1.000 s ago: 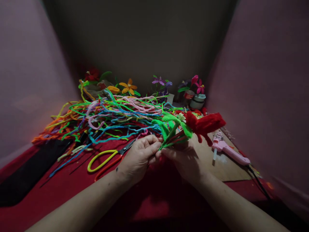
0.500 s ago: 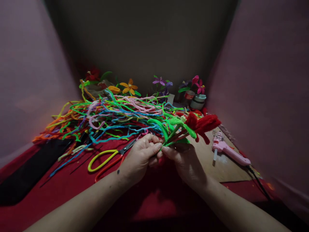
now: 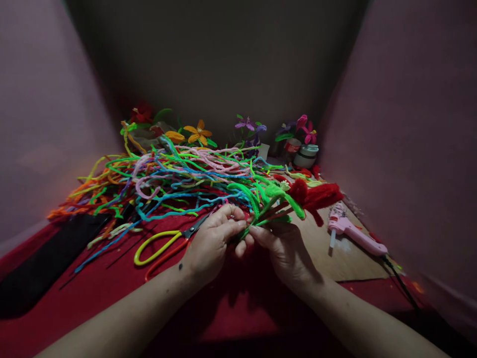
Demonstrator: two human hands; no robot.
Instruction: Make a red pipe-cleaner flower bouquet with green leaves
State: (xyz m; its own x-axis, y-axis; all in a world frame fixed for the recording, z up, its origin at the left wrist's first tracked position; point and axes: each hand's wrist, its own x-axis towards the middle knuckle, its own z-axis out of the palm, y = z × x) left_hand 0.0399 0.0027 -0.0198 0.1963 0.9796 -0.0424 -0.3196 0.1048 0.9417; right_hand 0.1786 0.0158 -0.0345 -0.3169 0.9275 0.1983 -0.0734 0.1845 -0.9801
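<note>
Between my hands is a pipe-cleaner flower (image 3: 320,195) with red petals, brown-red and green stems and fuzzy green leaves (image 3: 276,191); its bloom points right. My right hand (image 3: 288,248) pinches the gathered stems between thumb and fingers. On the left side, my left hand (image 3: 219,236) closes thumb against fingers at the lower ends of the green stems. The exact strand under its fingertips is partly hidden. Just left of that hand lie scissors (image 3: 158,248) with one yellow and one red handle, their blades partly behind the hand.
A big heap of coloured pipe cleaners (image 3: 186,174) spreads behind my hands. A pink glue gun (image 3: 354,236) rests on a tan board (image 3: 328,258) at right. Finished flowers (image 3: 199,133) and a jar (image 3: 306,156) stand at the back. A black strip-shaped object (image 3: 48,263) lies left.
The red flower has tipped slightly down and right. My left fingers have shifted a little left along the stem ends, while my right hand keeps its hold.
</note>
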